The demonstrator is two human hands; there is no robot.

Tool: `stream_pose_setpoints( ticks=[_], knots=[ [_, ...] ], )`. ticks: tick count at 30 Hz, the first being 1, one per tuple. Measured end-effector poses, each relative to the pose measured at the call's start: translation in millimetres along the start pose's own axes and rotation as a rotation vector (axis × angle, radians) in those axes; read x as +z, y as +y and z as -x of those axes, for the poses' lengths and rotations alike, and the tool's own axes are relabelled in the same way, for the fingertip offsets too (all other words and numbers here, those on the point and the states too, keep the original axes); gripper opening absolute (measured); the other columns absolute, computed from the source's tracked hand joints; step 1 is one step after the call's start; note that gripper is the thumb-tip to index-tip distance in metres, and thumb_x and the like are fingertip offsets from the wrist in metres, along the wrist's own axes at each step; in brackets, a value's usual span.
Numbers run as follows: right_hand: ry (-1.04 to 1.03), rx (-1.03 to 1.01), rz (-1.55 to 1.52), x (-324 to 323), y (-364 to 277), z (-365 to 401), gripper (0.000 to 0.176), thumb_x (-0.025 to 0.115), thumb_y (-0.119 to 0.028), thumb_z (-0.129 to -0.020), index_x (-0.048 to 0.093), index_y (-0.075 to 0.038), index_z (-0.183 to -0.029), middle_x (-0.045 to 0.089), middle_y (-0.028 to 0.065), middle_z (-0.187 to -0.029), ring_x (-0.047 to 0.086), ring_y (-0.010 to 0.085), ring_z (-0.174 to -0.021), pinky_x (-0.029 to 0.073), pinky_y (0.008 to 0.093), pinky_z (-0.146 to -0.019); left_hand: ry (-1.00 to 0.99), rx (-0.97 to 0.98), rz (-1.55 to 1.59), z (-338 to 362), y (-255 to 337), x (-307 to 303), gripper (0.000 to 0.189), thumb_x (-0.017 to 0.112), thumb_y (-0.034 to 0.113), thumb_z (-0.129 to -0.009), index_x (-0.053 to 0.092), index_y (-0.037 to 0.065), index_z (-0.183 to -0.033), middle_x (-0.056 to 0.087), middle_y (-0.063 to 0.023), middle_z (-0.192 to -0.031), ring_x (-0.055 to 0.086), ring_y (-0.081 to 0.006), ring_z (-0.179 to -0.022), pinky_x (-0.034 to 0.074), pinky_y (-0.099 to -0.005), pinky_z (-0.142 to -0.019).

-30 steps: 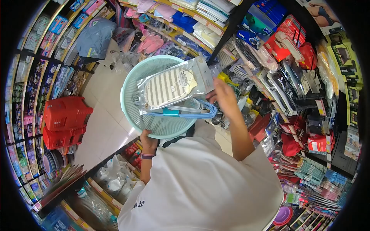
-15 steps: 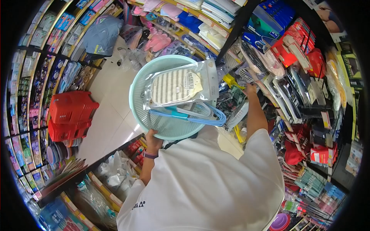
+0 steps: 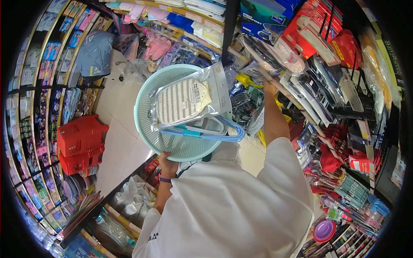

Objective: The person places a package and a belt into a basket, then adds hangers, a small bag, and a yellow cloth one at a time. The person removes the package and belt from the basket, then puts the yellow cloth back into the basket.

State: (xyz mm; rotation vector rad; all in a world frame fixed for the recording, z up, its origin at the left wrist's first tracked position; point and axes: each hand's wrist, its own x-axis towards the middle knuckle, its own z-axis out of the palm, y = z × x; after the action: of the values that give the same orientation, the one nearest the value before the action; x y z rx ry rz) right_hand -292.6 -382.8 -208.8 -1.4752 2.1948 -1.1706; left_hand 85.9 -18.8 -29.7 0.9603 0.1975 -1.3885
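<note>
Gripping the near rim of a mint-green basket (image 3: 144, 125) with the fingers of the left hand (image 3: 167, 163). Carrying in it a striped item in a clear packet (image 3: 178, 105), laid partly over a teal-banded blue and grey bundle (image 3: 231, 138) with a looped end out past the rim. Reaching to packaged goods (image 3: 312, 98) at right with the right hand (image 3: 269, 87); cannot tell its part-hidden fingers as open or closed.

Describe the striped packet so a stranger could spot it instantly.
Find the round aqua plastic basket the left hand holds. Across it lies a clear, flat plastic packet with grey and white stripes. Its neighbour, a looped blue and grey bundle, has none.
</note>
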Motion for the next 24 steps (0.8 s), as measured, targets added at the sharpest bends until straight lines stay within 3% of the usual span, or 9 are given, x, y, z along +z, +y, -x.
stream_pose_setpoints(
  ticks=[3,6,8,16,18,19,20,22,24],
  knots=[
    [-0.103,0.14,-0.166,-9.1,-11.5,3.4,0.057,0.078,-0.026,-0.065,0.051,0.001,-0.107,0.057,0.0182,-0.102,0.054,0.0333,-0.098,0.043,0.0379,-0.084,0.024,-0.002,-0.033,-3.3,-2.5,4.3,0.05,0.045,0.008,-0.067,0.046,-0.002,-0.115,0.052,-0.0112,-0.113,0.047,-0.0286,-0.108,0.037,-0.0419,-0.096],
    [-0.234,0.035,-0.202,4.7,15.6,2.1,0.054,0.075,-0.025,-0.069,0.051,-0.001,-0.11,0.059,0.0147,-0.101,0.055,0.0252,-0.095,0.046,0.0356,-0.08,0.021,0.024,-0.083,-5.1,-6.0,11.3,0.05,0.048,0.01,-0.066,0.049,0.002,-0.115,0.054,-0.0102,-0.113,0.048,-0.03,-0.108,0.038,-0.0435,-0.096],
    [-0.253,0.002,-0.466,8.7,18.6,2.6,0.042,0.073,-0.024,-0.073,0.055,-0.002,-0.105,0.059,0.0129,-0.1,0.056,0.0236,-0.092,0.046,0.0346,-0.077,-0.008,-0.011,-0.067,-3.5,-5.7,21.1,0.052,0.045,0.008,-0.067,0.045,-0.002,-0.117,0.052,-0.0114,-0.115,0.048,-0.029,-0.109,0.037,-0.0422,-0.096],
    [-0.361,0.117,-0.499,21.7,47.8,23.3,0.027,0.066,-0.025,-0.078,0.06,-0.002,-0.092,0.064,0.0091,-0.083,0.061,0.0181,-0.079,0.047,0.0308,-0.075,0.039,0.039,-0.093,1.6,-4.3,8.7,0.049,0.047,0.008,-0.067,0.048,-0.002,-0.115,0.053,-0.0125,-0.114,0.047,-0.0302,-0.11,0.036,-0.0429,-0.098],
    [-0.342,0.164,-0.295,32.4,73.2,31.6,0.027,0.067,-0.025,-0.076,0.061,-0.003,-0.091,0.065,0.0117,-0.086,0.062,0.0208,-0.08,0.048,0.0321,-0.075,0.026,0.048,-0.08,4.9,-1.8,10.1,0.049,0.047,0.008,-0.067,0.049,-0.002,-0.114,0.053,-0.0126,-0.113,0.047,-0.0304,-0.111,0.035,-0.0433,-0.098],
    [-0.343,0.024,-0.083,29.9,83.1,36.9,0.029,0.067,-0.025,-0.073,0.063,-0.006,-0.094,0.065,0.0136,-0.089,0.063,0.0242,-0.081,0.049,0.0339,-0.076,0.024,0.043,-0.078,8.5,-0.9,17.3,0.05,0.047,0.009,-0.066,0.049,0.0,-0.115,0.053,-0.0113,-0.113,0.047,-0.0299,-0.109,0.036,-0.0437,-0.097],
    [-0.34,0.033,-0.08,28.5,91.3,44.5,0.029,0.067,-0.025,-0.073,0.063,-0.006,-0.094,0.065,0.0136,-0.089,0.063,0.0242,-0.081,0.049,0.0339,-0.076,0.021,0.037,-0.075,9.8,0.7,22.1,0.052,0.047,0.009,-0.064,0.049,0.001,-0.115,0.053,-0.01,-0.113,0.047,-0.0294,-0.108,0.038,-0.0441,-0.095],
    [-0.52,0.33,0.099,33.7,111.7,63.6,0.027,0.063,-0.024,-0.078,0.061,-0.005,-0.098,0.064,0.0085,-0.087,0.061,0.0188,-0.065,0.05,0.0332,-0.062,0.013,0.019,-0.065,2.9,2.3,11.8,0.053,0.048,0.009,-0.064,0.049,0.001,-0.116,0.053,-0.0101,-0.113,0.047,-0.0297,-0.108,0.037,-0.0441,-0.096],
    [-0.56,0.408,0.039,42.2,142.5,92.3,0.028,0.063,-0.026,-0.077,0.061,-0.006,-0.097,0.064,0.0076,-0.082,0.061,0.0191,-0.062,0.049,0.0332,-0.056,0.006,-0.001,-0.053,-6.9,3.7,-3.5,0.053,0.048,0.009,-0.063,0.049,0.001,-0.116,0.053,-0.0102,-0.113,0.047,-0.0299,-0.109,0.037,-0.0441,-0.096]
  ],
)
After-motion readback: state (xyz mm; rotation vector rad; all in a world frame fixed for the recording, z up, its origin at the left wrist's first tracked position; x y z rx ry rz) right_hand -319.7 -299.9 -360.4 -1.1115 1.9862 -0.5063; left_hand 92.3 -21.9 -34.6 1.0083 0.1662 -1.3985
